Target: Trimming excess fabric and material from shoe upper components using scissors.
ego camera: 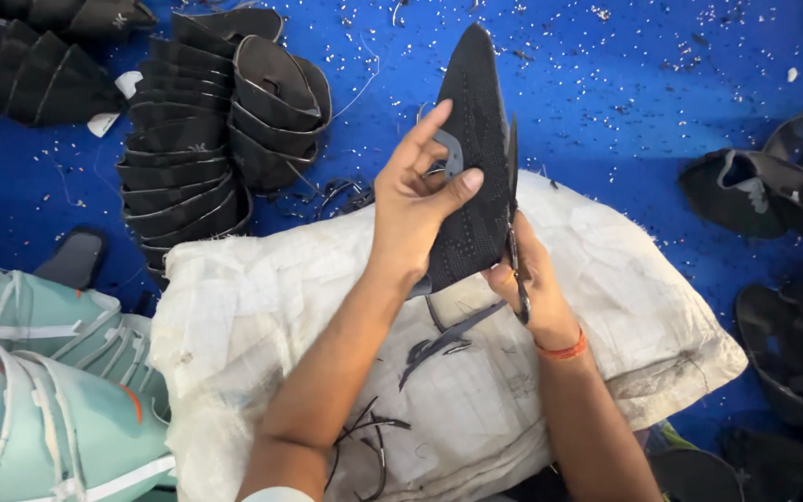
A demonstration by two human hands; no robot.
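Note:
My left hand grips a black knitted shoe upper, thumb pressed on its face, holding it upright over a white woven sack. My right hand holds black scissors, their blades running up along the upper's right edge. An orange band circles my right wrist. A dark trimmed strip hangs below the upper onto the sack.
Stacks of black shoe uppers stand at the upper left on the blue floor, which is dotted with white bits. More black uppers lie at right. Pale green uppers pile at lower left. Black offcuts lie on the sack.

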